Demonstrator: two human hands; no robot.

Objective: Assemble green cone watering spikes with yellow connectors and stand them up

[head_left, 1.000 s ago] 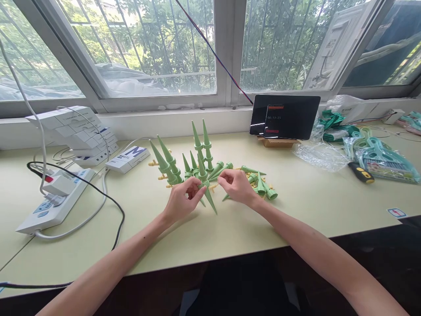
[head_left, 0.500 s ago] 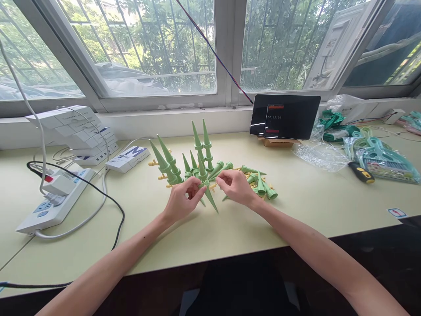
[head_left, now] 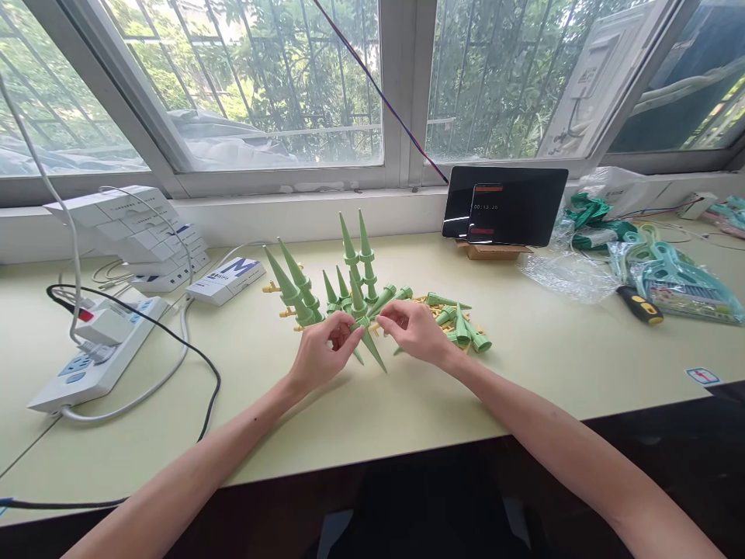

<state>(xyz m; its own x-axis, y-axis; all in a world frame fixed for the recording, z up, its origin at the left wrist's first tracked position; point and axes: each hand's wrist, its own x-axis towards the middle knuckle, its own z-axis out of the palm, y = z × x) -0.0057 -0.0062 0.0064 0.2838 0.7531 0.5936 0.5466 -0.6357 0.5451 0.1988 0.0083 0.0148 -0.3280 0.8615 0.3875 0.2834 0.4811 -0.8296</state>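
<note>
My left hand [head_left: 327, 346] is closed in a pinch around the collar of a green plant watering spike [head_left: 374, 353], whose point slants down toward me. A small yellow valve [head_left: 374, 330] sticks out of the collar's right side. Close by that valve, my right hand [head_left: 416, 332] has its thumb and fingers pinched together; whatever lies between them is too small to make out. Behind the hands stand several green spikes [head_left: 285, 286] in stacked, upright groups, some with yellow valves at the side. Loose green spikes [head_left: 462, 330] and yellow valves lie in a pile beyond my right hand.
On the left are a power strip [head_left: 105, 365] with cables, a white box [head_left: 226, 281] and stacked white boxes [head_left: 140, 241]. A tablet [head_left: 529, 210] with a phone leans at the back. To the right lie a screwdriver [head_left: 639, 305] and plastic-wrapped tools [head_left: 687, 279].
My right hand has shifted slightly left, bringing its fingertips closer to the spike's collar and yellow valve. The spike's tip has risen a little; my left hand keeps its hold.
</note>
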